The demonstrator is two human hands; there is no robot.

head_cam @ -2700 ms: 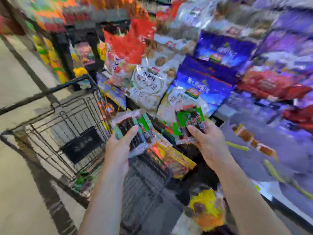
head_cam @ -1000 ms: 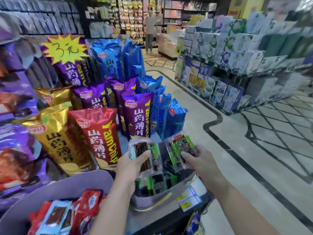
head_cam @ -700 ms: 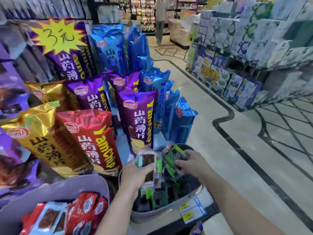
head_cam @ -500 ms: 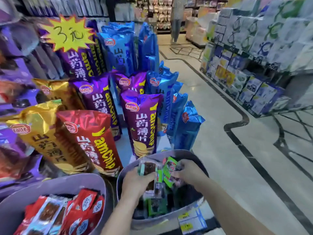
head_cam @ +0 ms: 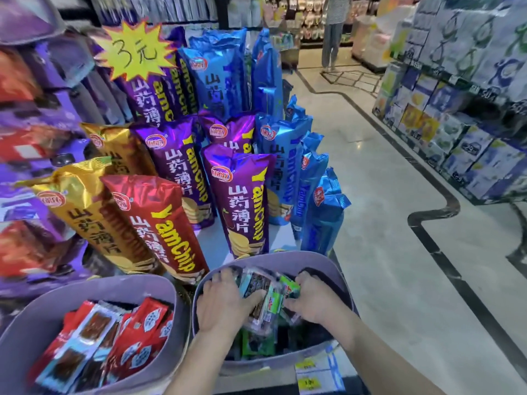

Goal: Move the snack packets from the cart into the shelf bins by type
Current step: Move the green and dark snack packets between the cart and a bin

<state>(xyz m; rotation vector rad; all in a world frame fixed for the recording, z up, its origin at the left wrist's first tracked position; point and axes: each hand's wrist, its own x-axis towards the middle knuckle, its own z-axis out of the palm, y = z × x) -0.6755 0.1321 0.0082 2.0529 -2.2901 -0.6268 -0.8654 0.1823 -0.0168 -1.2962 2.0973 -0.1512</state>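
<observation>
Head view: at six o'clock, inside the grey bin [head_cam: 328, 259], the left hand [head_cam: 224, 305] grips a dark snack packet [head_cam: 256, 282] and the right hand [head_cam: 318, 302] pinches a green packet [head_cam: 290, 289]. This looks like the placing step; next calls for releasing both among matching packets.

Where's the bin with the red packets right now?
Head view, bottom left: the red-packet bin sits right beside the second bin holding green packets, just in front of the red chip bag.
</observation>
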